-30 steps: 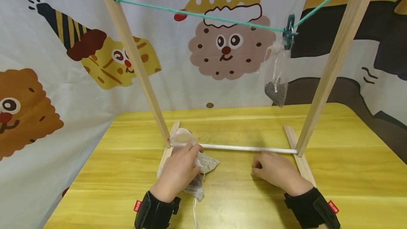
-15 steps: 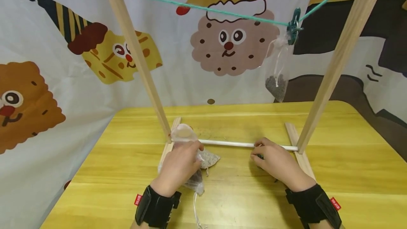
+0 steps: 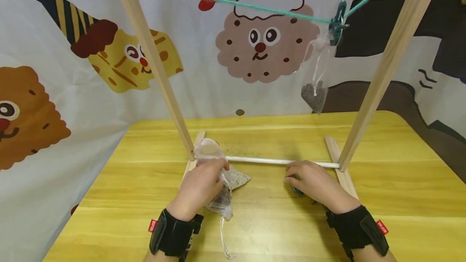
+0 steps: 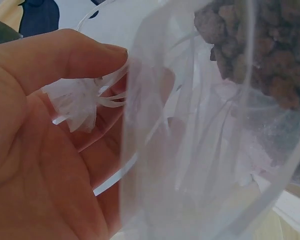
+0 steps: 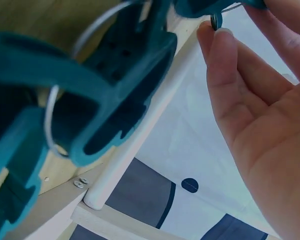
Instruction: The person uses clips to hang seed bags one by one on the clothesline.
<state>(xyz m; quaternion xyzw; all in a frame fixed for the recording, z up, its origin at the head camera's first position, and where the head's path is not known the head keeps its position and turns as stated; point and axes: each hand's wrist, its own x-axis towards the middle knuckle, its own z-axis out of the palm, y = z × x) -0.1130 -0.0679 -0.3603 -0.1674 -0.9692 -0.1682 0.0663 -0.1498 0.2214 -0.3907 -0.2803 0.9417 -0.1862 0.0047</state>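
My left hand [image 3: 202,183] is over a heap of sheer drawstring bags by the left post. In the left wrist view its thumb and fingers pinch the gathered neck of a drawstring bag [image 4: 75,102]. Brown stones [image 4: 262,50] show through mesh close by. One bag in the heap holds pale grit [image 3: 238,178], another dark bits [image 3: 220,202]. My right hand [image 3: 314,181] is low beside the white crossbar, and in the right wrist view its fingertips pinch a dark green clothespin [image 5: 216,21], mostly out of frame. More green clothespins [image 5: 110,90] lie close to that camera.
A wooden frame with a left post [image 3: 153,64] and a right post [image 3: 395,64] stands on the yellow table [image 3: 273,221]. A green cord [image 3: 233,1] spans it. From it hangs a bag of grey grit [image 3: 314,94], held by a green clothespin [image 3: 337,23].
The right hand has turned slightly and its fingers have shifted, with a green clothespin coming into sight beneath it. The left hand stays on the bags. The head view has tilted down a little.
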